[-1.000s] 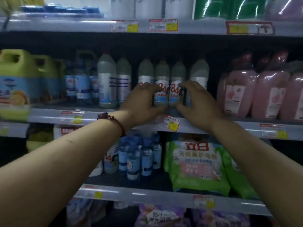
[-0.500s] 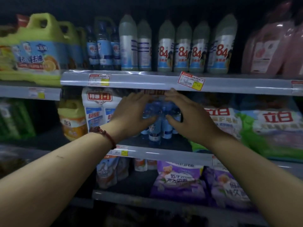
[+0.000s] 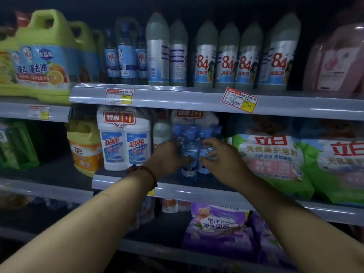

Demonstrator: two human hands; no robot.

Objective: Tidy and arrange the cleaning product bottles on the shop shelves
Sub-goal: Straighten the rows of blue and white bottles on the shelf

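Head view: left hand (image 3: pixel 167 157) and right hand (image 3: pixel 223 161) each curl round small blue-capped bottles (image 3: pixel 190 151) between them; probably light, slick plastic, best gripped mid-body.

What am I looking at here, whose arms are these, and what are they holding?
There is no machine: these are a person's two bare arms, filmed by one wide-angle camera worn on their head, looking forward and down at shop shelves. On the middle shelf stands a cluster of small blue-capped bottles. The left hand, with a red bracelet at the wrist, and the right hand each curl fingers round a bottle at its front. White twin-pack bottles stand to the left, green detergent bags to the right, and bottles marked 84 on the shelf above.
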